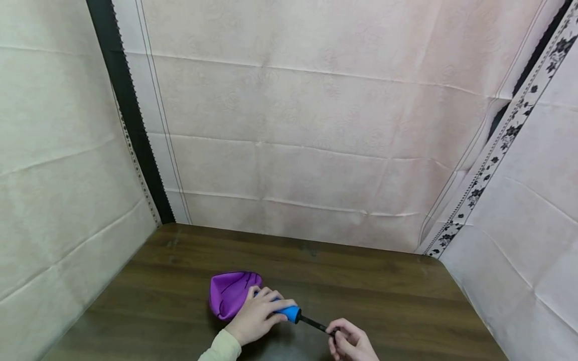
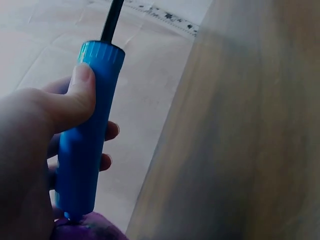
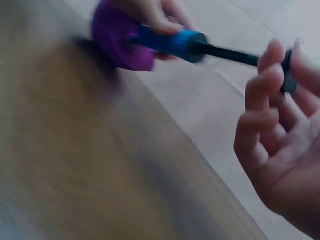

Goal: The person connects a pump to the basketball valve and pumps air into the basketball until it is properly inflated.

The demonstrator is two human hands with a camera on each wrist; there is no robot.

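Observation:
A small hand air pump has a blue barrel (image 1: 291, 314) and a thin black rod (image 1: 312, 323), which is drawn well out. My left hand (image 1: 254, 317) grips the barrel, its thumb lying along the side in the left wrist view. With thumb and fingers my right hand (image 1: 352, 342) pinches the black end handle (image 3: 288, 72) of the rod. At the barrel's other end a creased, slack purple inflatable (image 1: 231, 295) with black lines is joined by the nozzle (image 2: 74, 217). What kind of inflatable it is, I cannot tell.
Under the hands lies a dark wood-grain table (image 1: 180, 301). Pale, creased cloth sheets (image 1: 293, 125) hang behind it and at both sides. A black strip (image 1: 135, 110) runs down the left corner, and a flower-patterned border (image 1: 492, 160) down the right.

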